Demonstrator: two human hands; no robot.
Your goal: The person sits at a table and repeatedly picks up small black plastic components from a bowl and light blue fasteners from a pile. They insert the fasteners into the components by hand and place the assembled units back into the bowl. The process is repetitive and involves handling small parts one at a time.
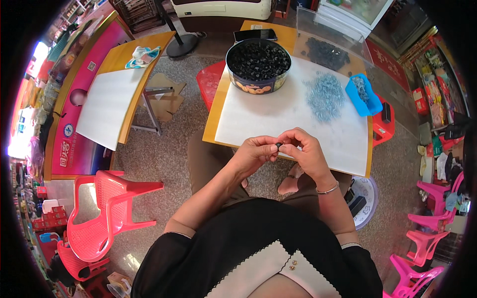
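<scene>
Over the near edge of the white-topped table [233, 119], my left hand [256, 153] and my right hand [304, 149] meet. Both pinch a small black piece [279, 145], mostly covered by the fingertips; its exact kind is too small to make out. Beyond my left hand stands a round tub [258, 88] heaped with small black parts [258, 58]. Past my right hand, a pile of small clear bluish pieces [324, 97] is spread on the white sheet. More of these fill a blue plastic basket [368, 105] at the table's right edge.
A clear plastic box [334, 31] with black parts [325, 53] stands at the far right. Behind the tub lies a dark phone [255, 35]. A second table [112, 102] and a pink-red chair [112, 213] are on the left. A patterned basin [367, 198] sits below on the right.
</scene>
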